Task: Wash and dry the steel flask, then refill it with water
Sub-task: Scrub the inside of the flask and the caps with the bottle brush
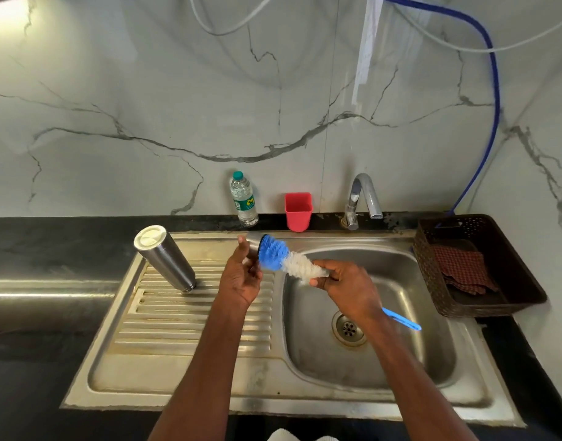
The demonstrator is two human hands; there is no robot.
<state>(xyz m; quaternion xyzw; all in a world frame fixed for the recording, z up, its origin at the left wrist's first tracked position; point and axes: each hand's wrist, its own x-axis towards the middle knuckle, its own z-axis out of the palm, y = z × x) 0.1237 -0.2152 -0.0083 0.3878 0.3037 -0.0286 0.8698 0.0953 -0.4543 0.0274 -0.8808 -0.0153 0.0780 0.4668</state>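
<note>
The steel flask (165, 259) stands mouth down and leaning on the ribbed drainboard (184, 326), left of both hands. My left hand (239, 278) holds a small steel cap with a dark rim (253, 241) above the drainboard's right edge; fingers and bristles hide most of it. My right hand (349, 288) grips a bottle brush (292, 259) over the sink basin (400, 361). The brush's blue bristle tip presses against the cap, and its blue handle sticks out behind my right wrist.
A tap (362, 195) stands behind the basin with no water running. A plastic water bottle (244, 198) and a red cup (298, 211) sit by the wall. A brown basket (527, 281) at the right holds a checked cloth (464, 268).
</note>
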